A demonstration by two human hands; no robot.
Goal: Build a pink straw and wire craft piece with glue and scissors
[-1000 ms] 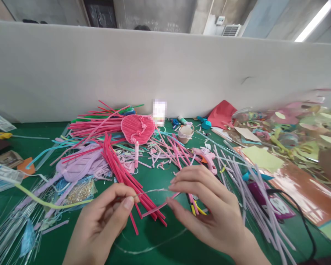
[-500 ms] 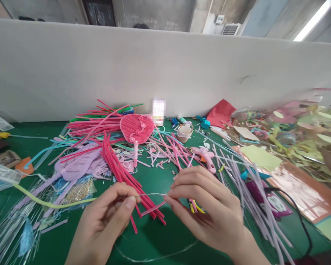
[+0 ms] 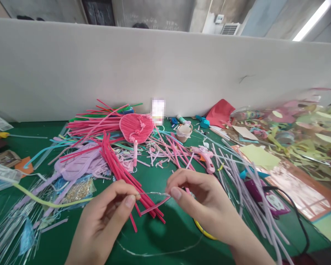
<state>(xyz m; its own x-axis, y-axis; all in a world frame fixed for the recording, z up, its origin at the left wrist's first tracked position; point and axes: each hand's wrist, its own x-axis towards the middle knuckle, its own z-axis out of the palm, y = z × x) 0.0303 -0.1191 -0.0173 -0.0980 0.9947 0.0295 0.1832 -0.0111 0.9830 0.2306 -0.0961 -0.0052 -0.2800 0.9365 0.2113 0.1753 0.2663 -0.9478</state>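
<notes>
A thin silvery wire (image 3: 154, 193) is stretched between my two hands, and the rest of it hangs below in a loose loop. My left hand (image 3: 107, 217) pinches one part of it between thumb and forefinger. My right hand (image 3: 204, 202) pinches the other part, thumb turned toward me. A short pink stem (image 3: 156, 205) runs up to the right fingertips; whether it is held or lies behind them I cannot tell. Behind the hands lie red fuzzy stems (image 3: 121, 169), and farther back a red fan-shaped piece (image 3: 136, 128) with small pink flowers.
Lilac stems (image 3: 248, 195) and a purple device (image 3: 270, 198) with a black cord lie at the right. A pink glue gun (image 3: 205, 157) and a paper cup (image 3: 184, 132) stand beyond. At left are a lilac shape (image 3: 77, 162) and bare wires (image 3: 8, 228). A white partition (image 3: 165, 70) closes the back.
My right hand has rolled over, so its thumb now shows in front, still pinching the wire. The hanging loop has shifted slightly. My left hand stays nearly in place.
</notes>
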